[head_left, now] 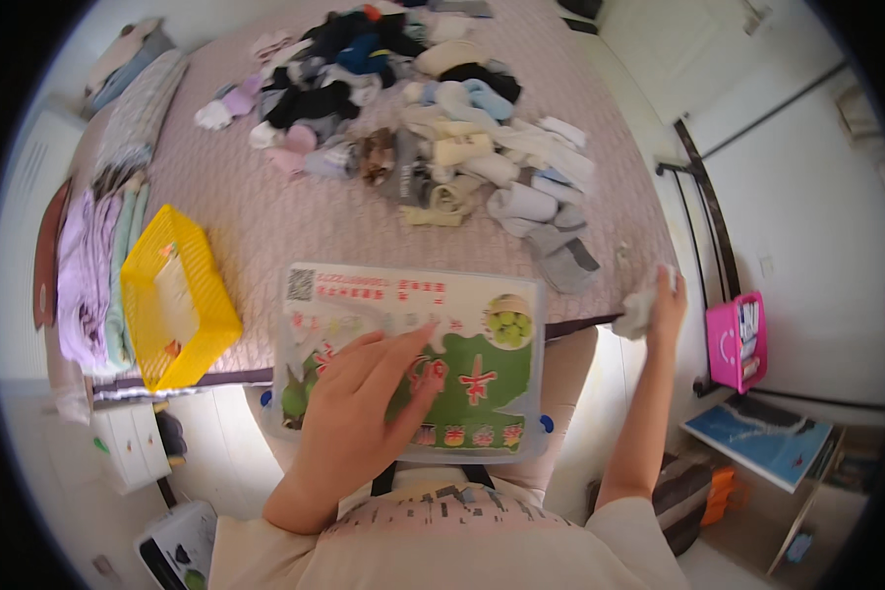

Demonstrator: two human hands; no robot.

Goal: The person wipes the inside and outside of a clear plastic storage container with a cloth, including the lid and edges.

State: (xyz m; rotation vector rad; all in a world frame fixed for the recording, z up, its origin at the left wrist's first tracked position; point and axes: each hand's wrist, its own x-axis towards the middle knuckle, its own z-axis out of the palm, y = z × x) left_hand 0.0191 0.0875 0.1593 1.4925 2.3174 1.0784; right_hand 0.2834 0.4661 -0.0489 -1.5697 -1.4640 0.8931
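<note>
Across my lap lies a flat, clear-rimmed plastic lid or board with a green and white printed sheet and blue bits at its sides. My left hand rests on it, palm down, fingers stretched out and holding nothing. Out to the right, at the bed's edge, my right hand is closed on a small, pale, crumpled cloth that looks like a sock. Farther off on the bed, rolled and folded pale socks sit in a heap, with a grey sock lying nearest to me.
A dark and mixed-colour pile of clothing covers the bed's far part. Left stand a yellow plastic basket and folded lilac and green cloths. Right of the bed are a pink basket, a black rail and a blue board.
</note>
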